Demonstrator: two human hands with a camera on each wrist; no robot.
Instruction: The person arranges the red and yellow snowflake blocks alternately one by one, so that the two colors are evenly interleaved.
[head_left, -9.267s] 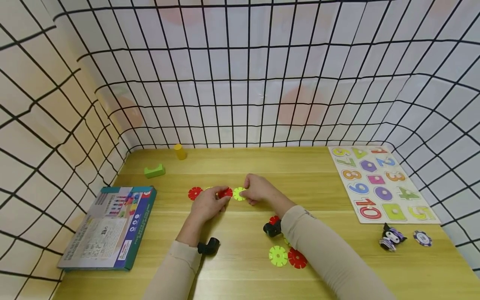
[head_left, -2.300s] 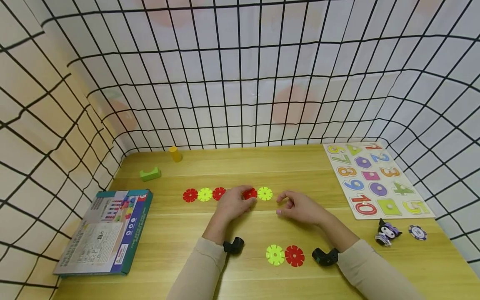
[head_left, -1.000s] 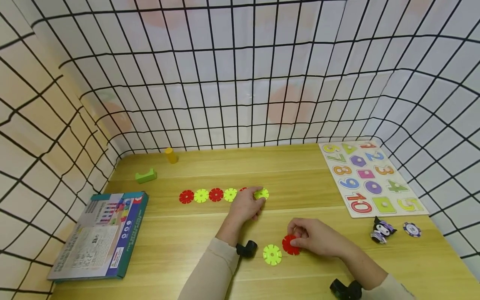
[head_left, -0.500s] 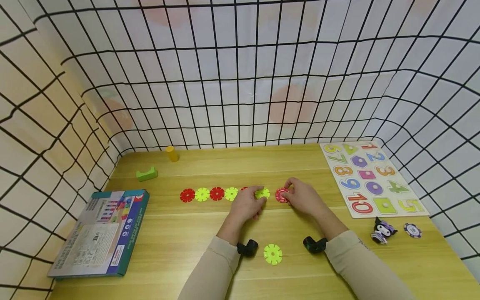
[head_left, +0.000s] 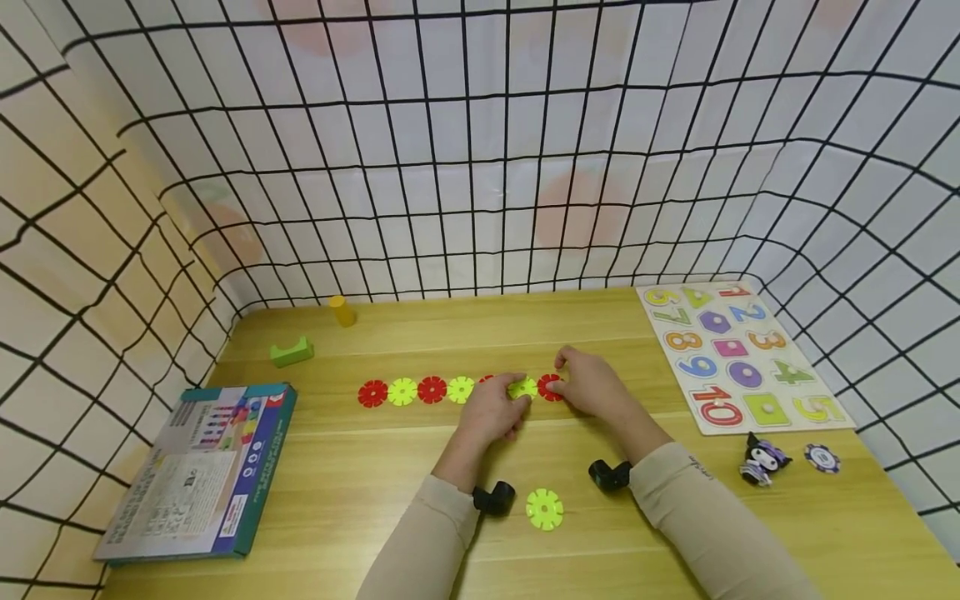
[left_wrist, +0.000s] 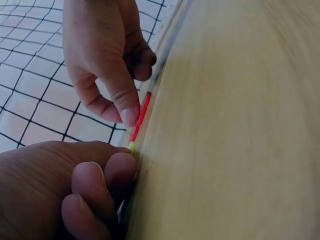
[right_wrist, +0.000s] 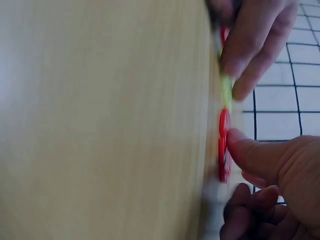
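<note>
A row of red and yellow-green notched plastic discs lies flat on the wooden table [head_left: 450, 467]. My left hand [head_left: 489, 410] sits over the row and partly hides a red disc [head_left: 487, 379]. Its thumb and index finger hold the edges of a yellow-green disc [head_left: 525, 387]. At the row's right end lies a red disc [head_left: 549, 387]. The thumb of my right hand [head_left: 595, 387] touches it, while the index finger stands off it in the head view. Nearer me, a single yellow-green disc [head_left: 544, 509] lies apart.
A boxed toy set [head_left: 195, 471] lies at left. Behind it are a green block [head_left: 292, 352] and a yellow cylinder [head_left: 342, 311]. At right are a number puzzle board [head_left: 742, 358], a small figure [head_left: 763, 460] and a poker chip [head_left: 822, 458]. Black wire mesh [head_left: 480, 167] surrounds the table.
My right hand has taken the red disc from the near pair and brought it to the row's right end, against the yellow-green disc. The left hand earlier shifted right along the row.
</note>
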